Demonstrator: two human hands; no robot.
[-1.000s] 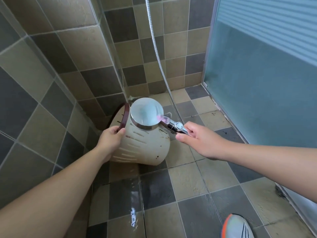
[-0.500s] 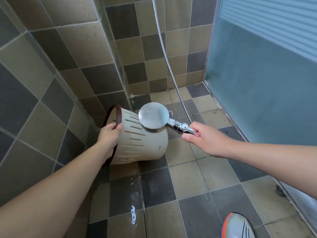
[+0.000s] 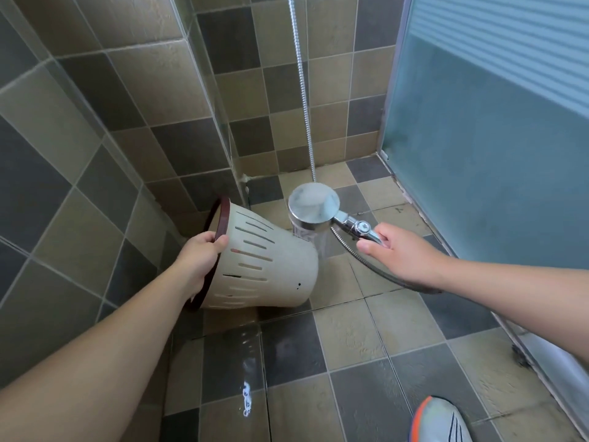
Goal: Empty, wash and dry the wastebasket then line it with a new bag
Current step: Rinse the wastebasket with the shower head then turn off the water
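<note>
No text, label or number is legible anywhere here

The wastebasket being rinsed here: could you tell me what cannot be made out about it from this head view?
- Inside of the wastebasket: its opening faces the wall, away from the camera.
- Shower head nozzle face: turned down.
- Left hand fingers: curled inside the rim.

Cream slotted wastebasket [image 3: 271, 269] (maroon rim), chequered grey-tan tiles [image 3: 350, 339].
</note>
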